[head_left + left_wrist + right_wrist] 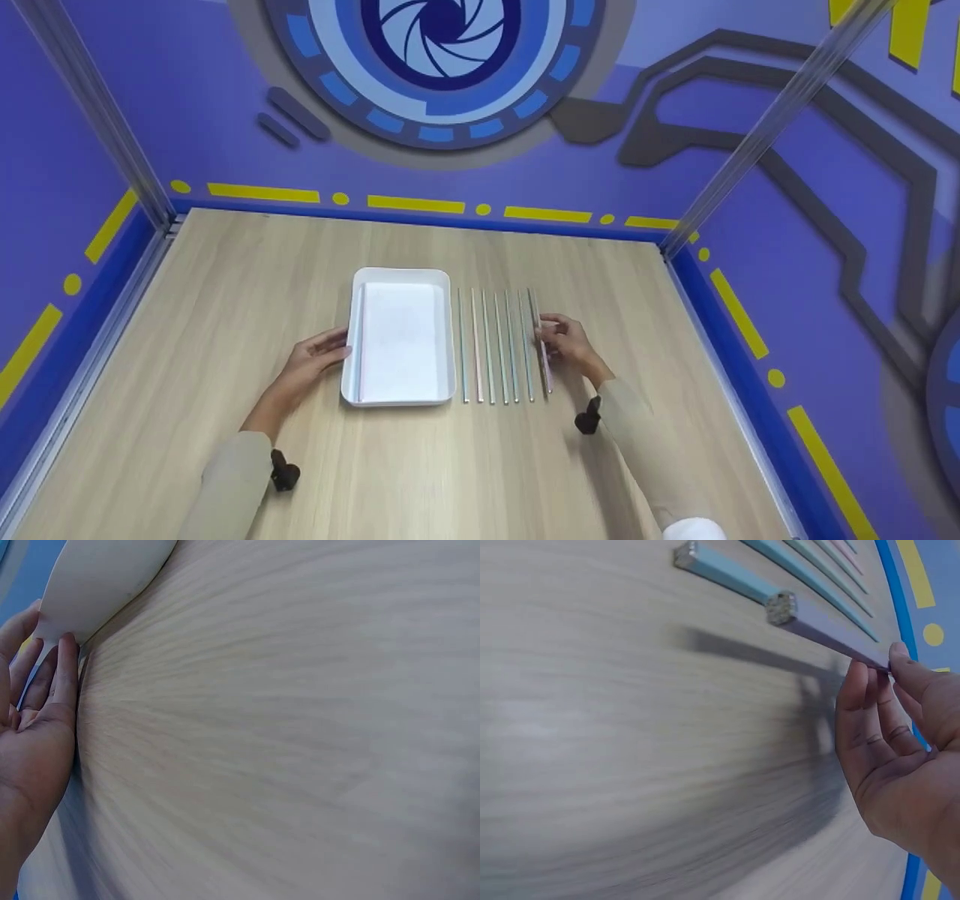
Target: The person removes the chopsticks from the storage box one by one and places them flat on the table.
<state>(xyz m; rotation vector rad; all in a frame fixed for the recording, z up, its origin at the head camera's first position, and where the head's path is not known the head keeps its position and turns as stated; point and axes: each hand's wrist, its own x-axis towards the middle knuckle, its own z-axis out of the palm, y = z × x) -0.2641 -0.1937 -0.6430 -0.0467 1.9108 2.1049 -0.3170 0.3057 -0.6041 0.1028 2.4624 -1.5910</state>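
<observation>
My left hand [313, 360] touches the left wall of a white tray [399, 402], its fingers nearly straight. In the left wrist view, fingertips of the left hand [37, 742] rest on the outside of the white tray [105, 585]. One thin chopstick [362, 345] lies lengthwise inside, along the left edge. My right hand [570, 343] pinches a pale purple chopstick [825, 637] between thumb and fingers. Its glittery end is raised above the table, casting a shadow. Beside it lies a blue chopstick [727, 576] with a similar glittery end.
Several pastel chopsticks [491, 352] lie side by side on the wooden table [420, 472], between the tray and my right hand. Purple panels [202, 97] and metal posts [772, 127] bound the table at the back and sides.
</observation>
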